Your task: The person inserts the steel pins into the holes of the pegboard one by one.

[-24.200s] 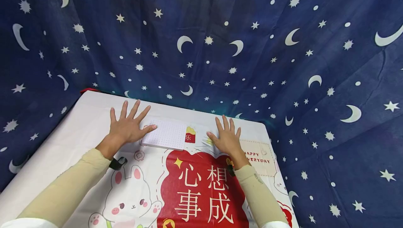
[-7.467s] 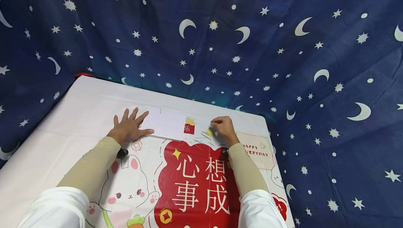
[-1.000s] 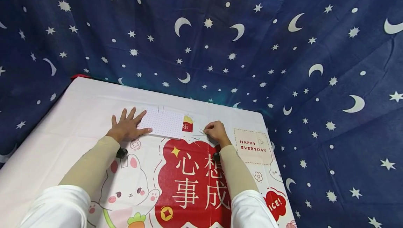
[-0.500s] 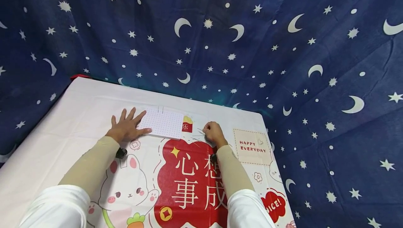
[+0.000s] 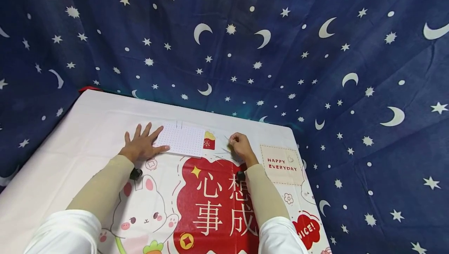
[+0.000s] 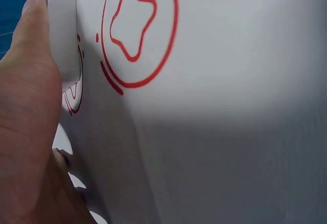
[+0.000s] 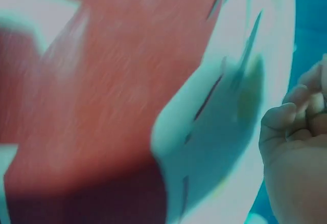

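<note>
A white block with a grid of small dots (image 5: 184, 140) lies flat near the table's far side. Two thin needles (image 5: 179, 125) stand upright at its far edge. My left hand (image 5: 142, 146) rests spread at the block's left end; in the left wrist view the thumb lies against the block's side (image 6: 64, 35). To the right of the block, my right hand (image 5: 241, 147) pinches a thin needle between thumb and fingertips, its tip pointing up and left. Several loose needles (image 5: 221, 154) lie on the cloth just below that hand, and they also show, blurred, in the right wrist view.
The table has a white printed cloth (image 5: 87, 137) with a rabbit, a red patch of large characters and a "Happy Everyday" panel (image 5: 281, 165). A dark blue star-and-moon curtain (image 5: 224, 70) hangs behind and at both sides.
Both hands lay spread at first. One needle stood in the block 7.5 seconds ago; two stand there now. My right hand has just lifted a needle slightly from the loose ones. The left stays put.
</note>
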Demonstrator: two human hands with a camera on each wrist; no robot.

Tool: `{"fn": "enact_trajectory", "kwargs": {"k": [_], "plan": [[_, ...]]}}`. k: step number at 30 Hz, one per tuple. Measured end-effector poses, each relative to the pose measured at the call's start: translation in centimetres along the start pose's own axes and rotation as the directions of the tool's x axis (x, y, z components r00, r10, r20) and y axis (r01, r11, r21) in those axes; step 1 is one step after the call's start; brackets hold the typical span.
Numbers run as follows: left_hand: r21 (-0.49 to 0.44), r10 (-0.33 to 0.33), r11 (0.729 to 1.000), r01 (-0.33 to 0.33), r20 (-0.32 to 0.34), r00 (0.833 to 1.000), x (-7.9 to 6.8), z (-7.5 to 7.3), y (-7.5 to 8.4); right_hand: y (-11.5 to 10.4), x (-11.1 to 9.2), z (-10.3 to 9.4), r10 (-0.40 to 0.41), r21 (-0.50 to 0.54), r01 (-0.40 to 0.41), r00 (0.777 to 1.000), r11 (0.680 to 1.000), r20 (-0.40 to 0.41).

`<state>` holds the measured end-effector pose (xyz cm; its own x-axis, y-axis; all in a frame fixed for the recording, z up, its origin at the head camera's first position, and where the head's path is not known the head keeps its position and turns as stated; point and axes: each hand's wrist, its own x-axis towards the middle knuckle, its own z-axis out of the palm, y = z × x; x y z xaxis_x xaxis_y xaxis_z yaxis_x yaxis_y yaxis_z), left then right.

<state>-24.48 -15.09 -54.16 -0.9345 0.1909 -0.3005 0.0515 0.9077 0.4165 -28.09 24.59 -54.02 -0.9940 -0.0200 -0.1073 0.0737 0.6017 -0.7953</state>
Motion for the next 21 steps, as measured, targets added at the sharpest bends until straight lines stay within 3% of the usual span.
{"fn": "enact_trajectory", "kwargs": {"k": [14, 21], "plan": [[0.010, -0.005, 1.000, 0.005, -0.015, 1.000, -0.7, 0.0, 0.1, -5.8, 0.2, 2.6, -0.147, 0.236, 0.153, 0.988, 0.960, -0.043], [0.022, -0.003, 1.000, 0.003, -0.024, 1.000, -0.6, 0.4, 0.1, -7.5, 0.4, 3.7, -0.239, 0.350, 0.240, 0.970, 0.905, -0.045]]}}
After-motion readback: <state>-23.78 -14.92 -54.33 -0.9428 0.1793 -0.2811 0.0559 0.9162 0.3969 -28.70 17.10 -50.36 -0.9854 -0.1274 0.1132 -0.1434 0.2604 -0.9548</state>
